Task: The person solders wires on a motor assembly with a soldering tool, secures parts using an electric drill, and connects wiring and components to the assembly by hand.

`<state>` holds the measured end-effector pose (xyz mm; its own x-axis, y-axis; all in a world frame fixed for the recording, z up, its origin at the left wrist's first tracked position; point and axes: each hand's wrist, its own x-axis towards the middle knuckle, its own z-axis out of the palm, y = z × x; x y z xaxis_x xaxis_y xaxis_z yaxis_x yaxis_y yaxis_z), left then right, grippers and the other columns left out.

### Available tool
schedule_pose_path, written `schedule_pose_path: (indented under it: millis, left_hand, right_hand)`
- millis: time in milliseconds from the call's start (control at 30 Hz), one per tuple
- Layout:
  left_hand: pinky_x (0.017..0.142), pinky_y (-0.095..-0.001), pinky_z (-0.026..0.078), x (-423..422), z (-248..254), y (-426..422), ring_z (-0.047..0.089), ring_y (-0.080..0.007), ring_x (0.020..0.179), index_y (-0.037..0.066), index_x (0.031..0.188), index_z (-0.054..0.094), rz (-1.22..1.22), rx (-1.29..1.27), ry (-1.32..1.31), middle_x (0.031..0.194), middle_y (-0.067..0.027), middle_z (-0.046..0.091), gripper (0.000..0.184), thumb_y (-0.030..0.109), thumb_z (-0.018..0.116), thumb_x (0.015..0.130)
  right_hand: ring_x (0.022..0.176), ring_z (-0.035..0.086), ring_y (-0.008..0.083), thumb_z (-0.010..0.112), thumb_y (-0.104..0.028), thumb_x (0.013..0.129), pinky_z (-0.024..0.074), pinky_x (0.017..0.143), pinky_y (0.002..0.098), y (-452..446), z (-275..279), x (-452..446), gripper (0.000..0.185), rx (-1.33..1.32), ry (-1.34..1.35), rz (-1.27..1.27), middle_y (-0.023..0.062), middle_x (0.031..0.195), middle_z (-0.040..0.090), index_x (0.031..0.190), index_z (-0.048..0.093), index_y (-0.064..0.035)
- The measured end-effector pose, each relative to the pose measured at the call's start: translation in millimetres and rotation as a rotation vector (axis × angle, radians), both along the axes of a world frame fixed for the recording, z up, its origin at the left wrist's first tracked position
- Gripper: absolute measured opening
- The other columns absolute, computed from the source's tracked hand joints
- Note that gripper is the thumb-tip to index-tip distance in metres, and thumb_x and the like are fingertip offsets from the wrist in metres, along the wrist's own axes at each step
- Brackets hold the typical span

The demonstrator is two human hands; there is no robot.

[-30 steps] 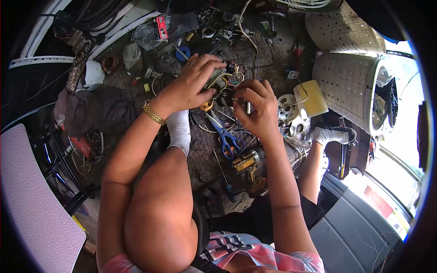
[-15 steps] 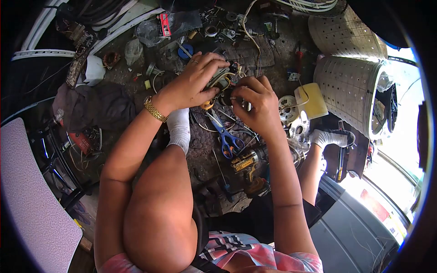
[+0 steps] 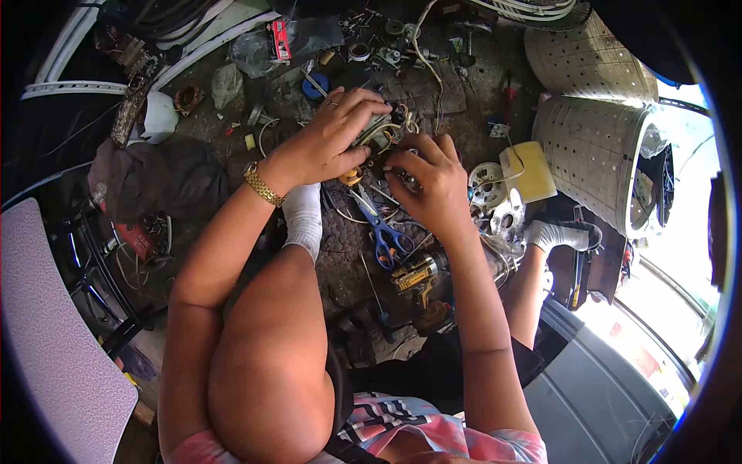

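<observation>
My left hand [image 3: 336, 139] is closed round a greyish motor-like part [image 3: 374, 130] with pale wires [image 3: 403, 124] at its far side. Its fingers cover much of the part. Just right of it, my right hand [image 3: 430, 179] has its thumb and forefinger brought together near the part; whatever they pinch is too small to make out. Below the hands lie blue-handled scissors [image 3: 384, 236], blades toward the part. A yellow and black drill [image 3: 417, 277] rests nearer to me, with a thin screwdriver [image 3: 376, 290] at its left.
Two perforated drums [image 3: 591, 151] stand at the right beside a yellow square piece [image 3: 529, 172]. A blue spool [image 3: 315, 86], a red card [image 3: 279, 41] and small metal parts lie at the back. Dark cloth [image 3: 166, 182] is at the left. A grey panel [image 3: 595, 379] stands lower right.
My right hand has shifted slightly left, closer to the part, and turned a little. My left hand keeps its hold with hardly any movement.
</observation>
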<state>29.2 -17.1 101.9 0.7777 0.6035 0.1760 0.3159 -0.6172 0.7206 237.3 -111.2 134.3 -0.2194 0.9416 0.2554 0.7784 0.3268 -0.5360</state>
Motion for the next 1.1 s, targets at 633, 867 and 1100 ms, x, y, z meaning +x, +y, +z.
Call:
schedule_pose_path:
  millis: [633, 867, 1100]
  left_hand:
    - [0.116, -0.0464, 0.029, 1, -4, -1, 0.044, -0.0353, 0.131, 0.004, 0.137, 0.049, 0.013, 0.066, -0.052, 0.136, -0.0150, 0.047, 0.064, 0.008, 0.068, 0.076]
    - [0.115, -0.0463, 0.031, 1, -2, -1, 0.044, -0.0348, 0.131, 0.004, 0.137, 0.049, 0.011, 0.072, -0.064, 0.136, -0.0149, 0.048, 0.062, 0.008, 0.068, 0.078]
    - [0.113, -0.0465, 0.033, 6, -6, -2, 0.047, -0.0346, 0.128, 0.004, 0.135, 0.050, 0.022, 0.087, -0.067, 0.133, -0.0153, 0.050, 0.063, 0.010, 0.071, 0.077]
  right_hand:
    - [0.089, 0.053, 0.0276, 0.083, -0.018, 0.068, 0.0420, 0.076, 0.0417, -10, -23, -33, 0.020, 0.146, 0.020, -0.185, 0.0016, 0.101, 0.063, 0.087, 0.075, -0.0173]
    - [0.102, 0.052, 0.0311, 0.083, -0.016, 0.065, 0.0398, 0.087, 0.0436, -16, -27, -37, 0.020, 0.210, -0.055, -0.242, 0.0054, 0.116, 0.063, 0.083, 0.076, -0.0184]
    - [0.129, 0.045, 0.0388, 0.083, -0.022, 0.067, 0.0344, 0.102, 0.0512, -19, -28, -30, 0.017, 0.265, -0.113, -0.231, 0.0078, 0.137, 0.058, 0.083, 0.079, -0.0220]
